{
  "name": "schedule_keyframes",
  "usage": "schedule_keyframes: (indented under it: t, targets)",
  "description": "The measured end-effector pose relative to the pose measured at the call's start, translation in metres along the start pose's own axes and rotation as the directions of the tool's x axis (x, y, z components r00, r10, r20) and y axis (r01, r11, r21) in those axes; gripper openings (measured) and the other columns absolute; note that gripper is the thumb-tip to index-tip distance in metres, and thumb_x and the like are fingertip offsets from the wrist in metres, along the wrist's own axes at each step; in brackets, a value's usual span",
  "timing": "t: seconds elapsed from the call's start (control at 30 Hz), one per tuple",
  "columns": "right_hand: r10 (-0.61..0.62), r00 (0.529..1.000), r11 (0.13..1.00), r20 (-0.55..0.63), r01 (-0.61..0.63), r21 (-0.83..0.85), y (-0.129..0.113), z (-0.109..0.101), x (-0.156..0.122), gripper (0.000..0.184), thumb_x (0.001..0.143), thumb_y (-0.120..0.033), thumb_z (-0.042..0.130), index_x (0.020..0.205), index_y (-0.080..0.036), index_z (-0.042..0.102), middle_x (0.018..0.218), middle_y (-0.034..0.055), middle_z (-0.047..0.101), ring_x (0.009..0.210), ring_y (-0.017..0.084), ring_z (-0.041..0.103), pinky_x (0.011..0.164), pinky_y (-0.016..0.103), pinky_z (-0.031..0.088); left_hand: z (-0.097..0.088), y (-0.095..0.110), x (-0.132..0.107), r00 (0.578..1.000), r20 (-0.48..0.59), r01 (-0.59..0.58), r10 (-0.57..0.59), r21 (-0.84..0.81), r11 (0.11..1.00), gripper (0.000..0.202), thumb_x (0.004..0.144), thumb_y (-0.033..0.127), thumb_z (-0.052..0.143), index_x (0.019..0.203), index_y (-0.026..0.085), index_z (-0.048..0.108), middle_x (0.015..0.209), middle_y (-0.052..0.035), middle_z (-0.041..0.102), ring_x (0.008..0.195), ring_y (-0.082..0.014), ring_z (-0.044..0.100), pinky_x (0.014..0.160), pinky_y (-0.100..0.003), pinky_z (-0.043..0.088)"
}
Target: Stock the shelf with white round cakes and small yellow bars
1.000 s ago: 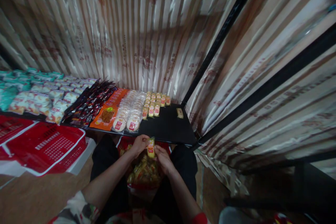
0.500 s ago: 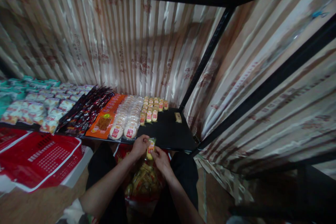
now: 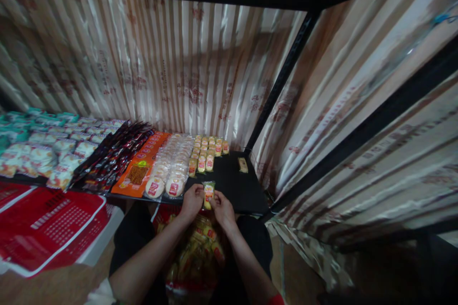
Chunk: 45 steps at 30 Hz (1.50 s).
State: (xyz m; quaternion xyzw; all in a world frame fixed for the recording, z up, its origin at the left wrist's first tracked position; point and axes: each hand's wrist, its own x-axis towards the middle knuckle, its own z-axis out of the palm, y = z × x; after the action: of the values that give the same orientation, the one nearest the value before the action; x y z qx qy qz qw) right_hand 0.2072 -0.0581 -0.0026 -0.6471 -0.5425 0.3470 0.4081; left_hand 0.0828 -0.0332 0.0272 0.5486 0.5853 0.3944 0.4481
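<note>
Between my two hands, at the front edge of the black shelf (image 3: 236,186), is a small yellow wrapped snack cake (image 3: 208,194) with a red label, held upright. My left hand (image 3: 193,202) pinches its left side; my right hand (image 3: 223,208) grips its lower right side. Below them, between my knees, an open bag (image 3: 195,262) holds many more of these yellow packets. Behind my hands, rows of matching wrapped cakes (image 3: 201,162) stand on the shelf. One single packet (image 3: 243,165) lies apart at the right.
Leftward along the shelf are round wrapped crackers (image 3: 155,186), orange packs (image 3: 138,173), dark packets (image 3: 103,162), white packets (image 3: 66,167) and green packets (image 3: 14,126). A red bag (image 3: 53,228) lies at lower left. Black posts (image 3: 286,76) and striped curtain (image 3: 171,57) enclose the shelf.
Both hands have risen slightly with the wrapped cake, which now stands straighter over the shelf's front edge. The camera view has shifted a little.
</note>
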Motion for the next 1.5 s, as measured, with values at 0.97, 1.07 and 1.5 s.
schedule_keyframes:
  t: [0.97, 1.07, 1.5]
  targets:
    - [-0.033, 0.942, 0.989, -0.335, -0.018, -0.149, 0.001, 0.011, 0.074, 0.035, 0.075, -0.032, 0.051, 0.102, -0.016, 0.066, 0.093, 0.0089, 0.064, 0.076, 0.016, 0.061, 0.072, 0.025, 0.047, 0.032, 0.003, 0.040, 0.995, -0.016, -0.089, 0.094, 0.172, 0.981, 0.034, 0.078, 0.006, 0.039, 0.104, 0.013, 0.060, 0.112, -0.0094, 0.061, 0.105, -0.0152, 0.055, 0.092, -0.027, 0.042]
    - [-0.069, 0.930, 0.987, -0.362, 0.010, -0.163, 0.003, 0.014, 0.081, 0.035, 0.075, -0.033, 0.051, 0.102, -0.016, 0.066, 0.095, 0.0095, 0.063, 0.078, 0.017, 0.061, 0.074, 0.027, 0.047, 0.034, 0.004, 0.044, 0.992, -0.007, -0.121, 0.124, 0.153, 0.981, 0.037, 0.075, 0.004, 0.038, 0.102, 0.014, 0.061, 0.110, -0.0077, 0.062, 0.105, -0.0147, 0.055, 0.095, -0.028, 0.041]
    - [-0.108, 0.923, 0.978, -0.370, 0.031, -0.208, 0.009, 0.023, 0.103, 0.042, 0.077, -0.037, 0.047, 0.108, -0.013, 0.063, 0.103, 0.0137, 0.060, 0.089, 0.020, 0.058, 0.083, 0.031, 0.045, 0.035, 0.010, 0.056, 0.997, -0.031, -0.069, 0.078, 0.206, 0.976, 0.044, 0.072, 0.001, 0.039, 0.110, 0.013, 0.058, 0.119, -0.0091, 0.058, 0.111, -0.0150, 0.053, 0.100, -0.026, 0.037]
